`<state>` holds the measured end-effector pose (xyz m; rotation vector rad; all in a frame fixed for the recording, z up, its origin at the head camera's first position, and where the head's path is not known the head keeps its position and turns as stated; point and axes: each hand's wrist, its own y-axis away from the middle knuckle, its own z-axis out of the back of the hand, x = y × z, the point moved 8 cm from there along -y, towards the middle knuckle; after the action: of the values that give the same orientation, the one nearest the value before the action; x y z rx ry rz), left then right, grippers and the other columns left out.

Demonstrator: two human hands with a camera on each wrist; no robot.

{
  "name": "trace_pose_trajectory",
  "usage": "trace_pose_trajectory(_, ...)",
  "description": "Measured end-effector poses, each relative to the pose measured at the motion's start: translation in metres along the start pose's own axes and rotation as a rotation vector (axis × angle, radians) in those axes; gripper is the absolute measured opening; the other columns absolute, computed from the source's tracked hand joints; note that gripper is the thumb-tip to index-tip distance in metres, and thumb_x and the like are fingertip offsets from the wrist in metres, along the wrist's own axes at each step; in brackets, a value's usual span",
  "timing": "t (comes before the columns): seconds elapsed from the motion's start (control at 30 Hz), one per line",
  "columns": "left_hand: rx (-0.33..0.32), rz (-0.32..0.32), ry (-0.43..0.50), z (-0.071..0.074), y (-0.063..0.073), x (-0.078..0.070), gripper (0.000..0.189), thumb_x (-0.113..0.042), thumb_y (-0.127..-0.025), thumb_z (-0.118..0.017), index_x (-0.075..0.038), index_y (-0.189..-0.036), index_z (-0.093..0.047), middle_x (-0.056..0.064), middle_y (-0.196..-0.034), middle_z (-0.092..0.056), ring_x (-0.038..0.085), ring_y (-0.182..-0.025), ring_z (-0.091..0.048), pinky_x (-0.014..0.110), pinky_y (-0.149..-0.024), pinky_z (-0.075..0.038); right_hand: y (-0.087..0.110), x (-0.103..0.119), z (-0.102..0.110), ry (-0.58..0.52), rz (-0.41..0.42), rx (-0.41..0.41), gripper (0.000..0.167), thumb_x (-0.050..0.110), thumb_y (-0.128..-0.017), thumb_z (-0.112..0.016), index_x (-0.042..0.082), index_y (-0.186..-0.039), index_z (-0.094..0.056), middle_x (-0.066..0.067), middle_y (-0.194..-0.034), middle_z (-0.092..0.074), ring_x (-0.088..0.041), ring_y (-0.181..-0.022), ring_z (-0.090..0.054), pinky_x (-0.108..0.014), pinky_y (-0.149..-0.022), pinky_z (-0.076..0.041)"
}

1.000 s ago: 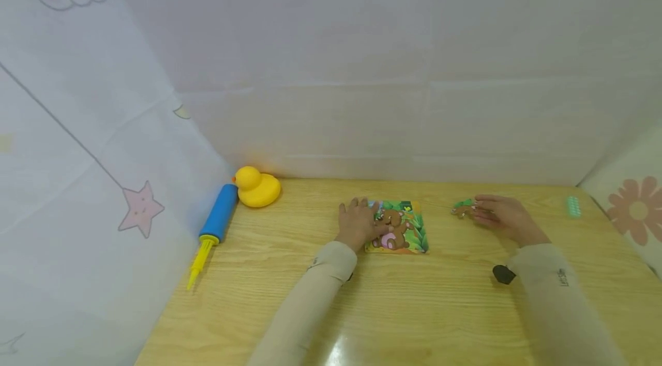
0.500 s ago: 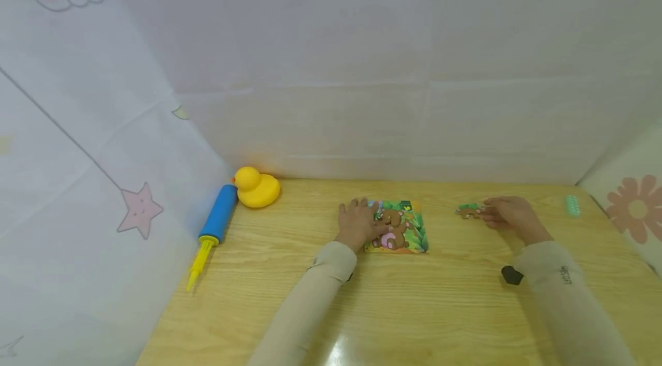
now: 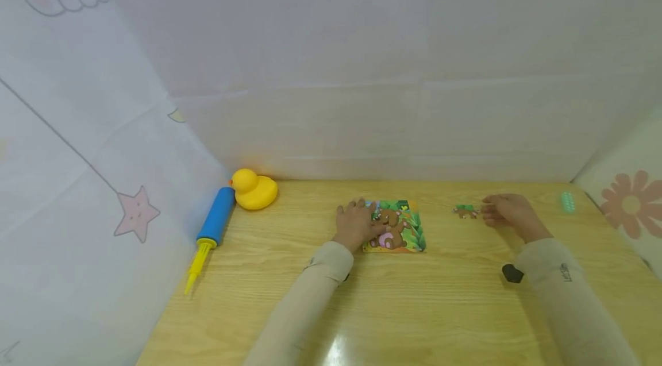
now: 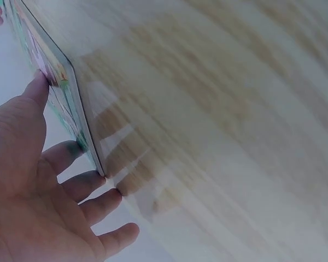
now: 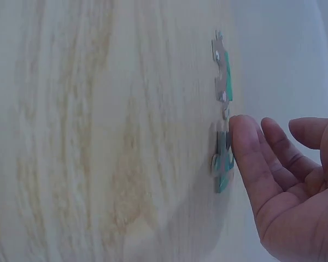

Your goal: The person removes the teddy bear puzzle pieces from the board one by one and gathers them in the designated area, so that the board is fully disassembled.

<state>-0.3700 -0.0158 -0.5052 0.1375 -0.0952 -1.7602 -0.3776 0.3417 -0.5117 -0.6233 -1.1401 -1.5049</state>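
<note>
A puzzle board (image 3: pixel 408 234) with a brown bear picture lies flat on the table, ahead of me. My left hand (image 3: pixel 354 224) rests on its left side, fingers spread; in the left wrist view the thumb and fingertips touch the board's edge and face (image 4: pixel 63 82). Off to the right, a brown-and-green jigsaw piece (image 3: pixel 466 211) lies on the table. Just right of it is my right hand (image 3: pixel 509 215), fingers fairly straight and thumb apart. The right wrist view has another jigsaw piece (image 5: pixel 223 161) by the fingertips; whether they touch it I cannot tell.
A yellow rubber duck (image 3: pixel 256 191) sits at the back left, next to a blue and yellow hand pump (image 3: pixel 216 216). A small mint-green bumpy object (image 3: pixel 568 202) lies at the far right. A printed cloth wall (image 3: pixel 331 124) stands behind the table.
My right hand has drawn slightly right, off the brown-and-green jigsaw piece, which was at its fingertips and now lies flat. My left hand stays on the board; the head view shifts slightly.
</note>
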Motion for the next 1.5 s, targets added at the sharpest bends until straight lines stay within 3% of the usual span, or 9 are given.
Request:
trace_pose_trajectory(0.23,0.016,-0.010,-0.022,-0.005,-0.002,0.003,0.086,-0.080,-0.087,-0.051,-0.035,-0.158,-0.035,0.002,-0.164,-0.037,0.026,-0.147,-0.042,0.058,-0.113,-0.040,-0.006,0.019,-0.023,0.013,0.065,0.025,0.063,0.036,-0.111,-0.034,-0.011,-0.151,-0.035,-0.036,-0.151,-0.042,-0.011,-0.106,-0.070,-0.027,-0.093,-0.059)
trace_pose_trajectory(0.47,-0.015,-0.002,0.125,-0.003,-0.004,0.010,0.089,-0.074,-0.085,-0.062,-0.033,-0.159,-0.033,0.005,-0.162,-0.041,0.030,-0.145,-0.043,0.060,-0.110,-0.042,-0.022,0.042,-0.063,-0.016,0.089,0.057,0.059,0.037,-0.110,-0.038,-0.007,-0.150,-0.042,-0.032,-0.147,-0.050,-0.026,-0.117,-0.068,-0.035,-0.097,-0.058)
trace_pose_trajectory(0.57,-0.040,-0.001,0.153,0.000,-0.004,0.016,0.092,-0.073,-0.085,-0.064,-0.032,-0.160,-0.029,0.008,-0.163,-0.038,0.035,-0.150,-0.035,0.062,-0.115,-0.035,-0.029,0.053,-0.082,0.007,0.113,0.067,0.055,0.033,-0.110,-0.039,-0.009,-0.145,-0.047,-0.032,-0.141,-0.056,-0.028,-0.112,-0.070,-0.036,-0.094,-0.059)
trace_pose_trajectory(0.77,-0.055,0.002,0.105,0.005,-0.009,0.034,0.087,-0.075,-0.087,-0.058,-0.036,-0.160,-0.030,0.012,-0.166,-0.030,0.044,-0.154,-0.021,0.067,-0.121,-0.021,-0.033,0.074,-0.125,0.075,0.145,0.119,0.048,0.025,-0.109,-0.043,-0.010,-0.140,-0.053,-0.031,-0.129,-0.064,-0.024,-0.096,-0.075,-0.036,-0.082,-0.063)
trace_pose_trajectory(0.97,0.001,-0.028,0.113,0.006,-0.008,0.045,0.084,-0.074,-0.087,-0.059,-0.039,-0.158,-0.033,0.012,-0.168,-0.026,0.050,-0.153,-0.019,0.074,-0.117,-0.020,-0.031,0.089,-0.154,0.104,0.175,0.116,0.042,0.023,-0.106,-0.052,-0.006,-0.136,-0.059,-0.026,-0.118,-0.070,-0.023,-0.092,-0.073,-0.034,-0.079,-0.062)
trace_pose_trajectory(1.2,0.071,0.001,0.150,0.003,-0.006,0.050,0.082,-0.076,-0.086,-0.059,-0.044,-0.157,-0.033,0.009,-0.171,-0.020,0.053,-0.153,-0.013,0.080,-0.114,-0.014,-0.034,0.103,-0.182,0.125,0.189,0.137,0.037,0.018,-0.102,-0.059,-0.005,-0.131,-0.065,-0.022,-0.113,-0.073,-0.026,-0.093,-0.074,-0.036,-0.081,-0.063)
trace_pose_trajectory(1.5,0.082,0.009,0.170,0.004,-0.005,0.049,0.077,-0.073,-0.087,-0.060,-0.045,-0.155,-0.036,0.008,-0.171,-0.020,0.057,-0.152,-0.011,0.083,-0.111,-0.014,-0.038,0.108,-0.203,0.277,0.235,0.085,0.022,0.022,-0.097,-0.067,0.005,-0.104,-0.080,-0.009,-0.097,-0.078,-0.016,-0.075,-0.072,-0.035,-0.078,-0.061)
